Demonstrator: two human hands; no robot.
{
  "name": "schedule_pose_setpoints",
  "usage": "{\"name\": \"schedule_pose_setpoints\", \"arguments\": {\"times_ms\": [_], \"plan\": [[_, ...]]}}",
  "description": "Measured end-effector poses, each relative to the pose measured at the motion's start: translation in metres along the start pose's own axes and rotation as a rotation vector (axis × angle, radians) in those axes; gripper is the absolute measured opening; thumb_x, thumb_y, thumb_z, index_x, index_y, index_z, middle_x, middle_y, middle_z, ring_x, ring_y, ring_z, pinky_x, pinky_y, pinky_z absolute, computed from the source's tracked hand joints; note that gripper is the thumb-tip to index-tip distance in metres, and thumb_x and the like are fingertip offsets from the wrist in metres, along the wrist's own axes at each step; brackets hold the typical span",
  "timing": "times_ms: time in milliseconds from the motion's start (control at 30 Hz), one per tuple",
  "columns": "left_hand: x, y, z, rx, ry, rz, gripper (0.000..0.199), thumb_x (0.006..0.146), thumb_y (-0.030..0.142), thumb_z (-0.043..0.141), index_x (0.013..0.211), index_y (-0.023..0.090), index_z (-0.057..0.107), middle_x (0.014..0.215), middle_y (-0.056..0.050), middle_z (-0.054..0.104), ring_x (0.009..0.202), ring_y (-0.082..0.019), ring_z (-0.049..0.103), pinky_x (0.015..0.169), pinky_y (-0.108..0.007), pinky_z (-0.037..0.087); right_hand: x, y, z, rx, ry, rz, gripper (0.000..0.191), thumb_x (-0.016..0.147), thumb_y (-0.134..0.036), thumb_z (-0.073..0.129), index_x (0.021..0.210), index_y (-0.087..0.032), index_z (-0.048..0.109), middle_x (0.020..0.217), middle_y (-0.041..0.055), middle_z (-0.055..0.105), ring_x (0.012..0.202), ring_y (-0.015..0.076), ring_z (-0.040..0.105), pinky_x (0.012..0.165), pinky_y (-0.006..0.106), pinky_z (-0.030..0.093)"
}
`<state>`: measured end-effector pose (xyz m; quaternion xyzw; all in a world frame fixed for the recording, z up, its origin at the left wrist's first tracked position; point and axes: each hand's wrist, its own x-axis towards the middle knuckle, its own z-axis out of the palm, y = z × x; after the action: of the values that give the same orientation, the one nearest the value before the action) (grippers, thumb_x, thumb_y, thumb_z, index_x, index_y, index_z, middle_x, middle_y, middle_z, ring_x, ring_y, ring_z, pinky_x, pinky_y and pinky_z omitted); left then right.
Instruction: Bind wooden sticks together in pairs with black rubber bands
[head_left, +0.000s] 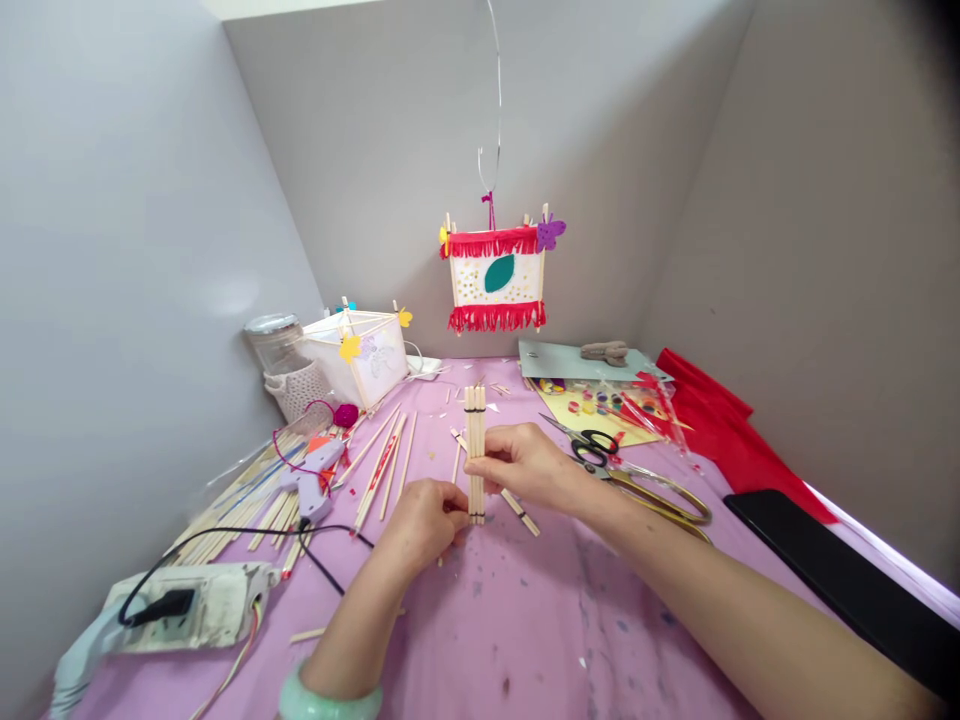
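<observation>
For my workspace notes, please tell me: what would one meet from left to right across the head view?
Power strip, lilac glue gun, left hand, upright stick bundle, black-handled scissors, red cloth.

Single head-worn view, forward and downward

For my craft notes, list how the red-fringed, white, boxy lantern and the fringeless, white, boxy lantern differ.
The red-fringed lantern hangs from a wire; the fringeless lantern stands on the table.
The red-fringed lantern shows a dark green leaf shape; the fringeless lantern shows a faint grey-purple design.
Both have white panels and pale stick frames.
</observation>
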<state>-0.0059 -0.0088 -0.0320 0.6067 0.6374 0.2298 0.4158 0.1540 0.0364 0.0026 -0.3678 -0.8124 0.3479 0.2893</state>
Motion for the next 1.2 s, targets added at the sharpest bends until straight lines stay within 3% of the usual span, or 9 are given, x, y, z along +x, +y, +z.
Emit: {"name": "schedule_pose_setpoints", "arguments": {"times_ms": [167,400,600,1000,1200], "plan": [[-0.002,0.003,0.001,0.061,0.063,0.127,0.011,0.068,0.022,0.055,0.073,0.016,0.063,0.051,0.004,0.054,0.039,-0.010,0.046,0.041,-0.021,0.032,-0.001,0.001,0.000,-0.034,0.021,-0.037,0.019,0.080,-0.027,0.056,0.066,-0.015,0.062,0.059,-0.0014,0.060,0.053,0.0093,0.052,0.049,0.019,0.033],[0.001,0.002,0.005,0.149,0.076,0.120,0.012,0.069,0.021,0.055,0.075,0.016,0.064,0.050,0.002,0.055,0.043,-0.011,0.048,0.045,-0.022,0.032,-0.001,0.005,0.001,-0.039,0.045,-0.060,0.022,0.080,-0.028,0.057,0.062,-0.016,0.060,0.058,-0.0020,0.061,0.053,0.0091,0.052,0.049,0.020,0.033],[0.001,-0.004,-0.002,0.078,-0.006,0.116,0.011,0.067,0.021,0.052,0.070,0.017,0.062,0.051,0.003,0.054,0.039,-0.011,0.048,0.040,-0.021,0.034,-0.001,0.001,0.000,-0.021,0.029,-0.028,0.023,0.079,-0.028,0.057,0.060,-0.016,0.058,0.057,-0.0016,0.061,0.053,0.0095,0.054,0.049,0.019,0.035],[0.003,-0.009,-0.006,0.145,0.040,0.136,0.014,0.066,0.021,0.050,0.064,0.017,0.063,0.052,0.002,0.057,0.041,-0.009,0.046,0.045,-0.021,0.033,0.001,0.002,0.001,0.022,0.015,-0.011,0.025,0.079,-0.030,0.057,0.059,-0.015,0.056,0.056,-0.0006,0.061,0.052,0.0100,0.056,0.047,0.019,0.035],[0.001,-0.005,-0.003,0.168,0.037,0.192,0.014,0.068,0.023,0.051,0.067,0.017,0.064,0.053,0.003,0.055,0.047,-0.010,0.045,0.047,-0.022,0.031,0.000,-0.001,0.000,-0.034,0.042,-0.022,0.023,0.078,-0.026,0.058,0.058,-0.015,0.056,0.055,-0.0024,0.059,0.050,0.0080,0.050,0.047,0.019,0.032]]}}
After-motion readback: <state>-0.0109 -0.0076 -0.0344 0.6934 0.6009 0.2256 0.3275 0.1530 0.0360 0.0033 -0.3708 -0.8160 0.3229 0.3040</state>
